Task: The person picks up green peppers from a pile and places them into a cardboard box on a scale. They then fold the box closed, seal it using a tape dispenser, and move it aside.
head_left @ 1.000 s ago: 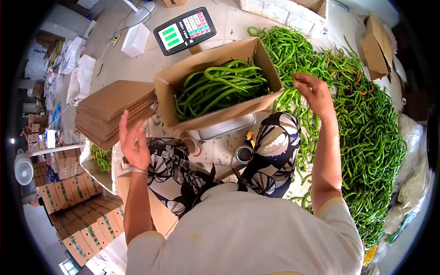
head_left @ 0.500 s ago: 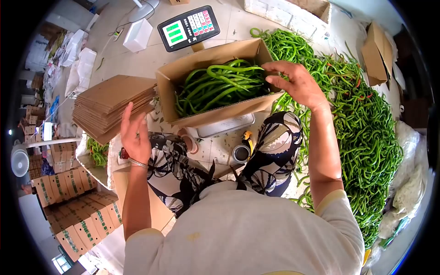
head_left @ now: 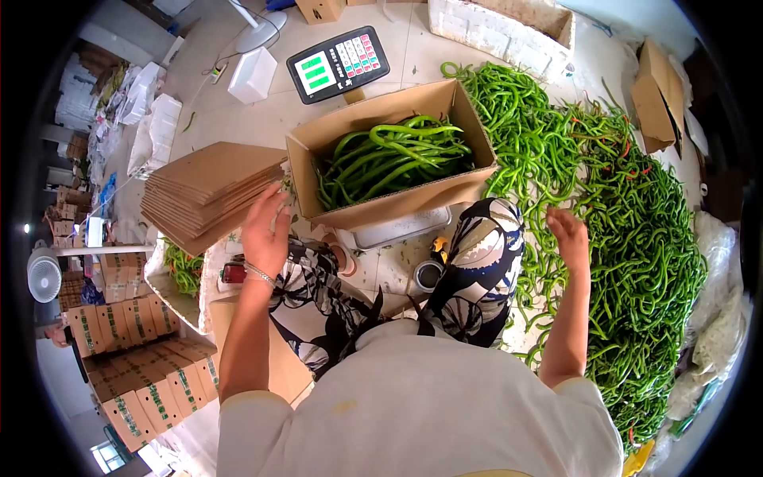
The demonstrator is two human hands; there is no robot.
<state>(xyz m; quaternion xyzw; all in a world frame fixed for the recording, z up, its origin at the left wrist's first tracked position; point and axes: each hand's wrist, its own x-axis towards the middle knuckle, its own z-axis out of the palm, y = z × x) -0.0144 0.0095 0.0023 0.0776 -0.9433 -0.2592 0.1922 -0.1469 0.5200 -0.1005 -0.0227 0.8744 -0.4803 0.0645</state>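
A brown cardboard box (head_left: 381, 210) full of long green peppers (head_left: 391, 157) stands on a scale platform (head_left: 401, 228) in front of me. My left hand (head_left: 266, 232) is open, fingers spread, near the box's left front corner, beside a stack of flat cardboard sheets (head_left: 208, 193). My right hand (head_left: 569, 235) hangs empty and open over the big heap of green peppers (head_left: 628, 222) on the floor to my right. My knees in patterned trousers (head_left: 477, 262) are below the box.
The scale's display (head_left: 338, 63) stands behind the box. A white foam box (head_left: 253, 75) and a larger foam crate (head_left: 509, 24) are farther back. Printed cartons (head_left: 135, 374) are stacked at lower left. A tape roll (head_left: 427, 275) lies between my knees.
My right hand has pulled back from the box's right rim and dropped to the pepper heap. My left hand moved forward toward the box's left corner.
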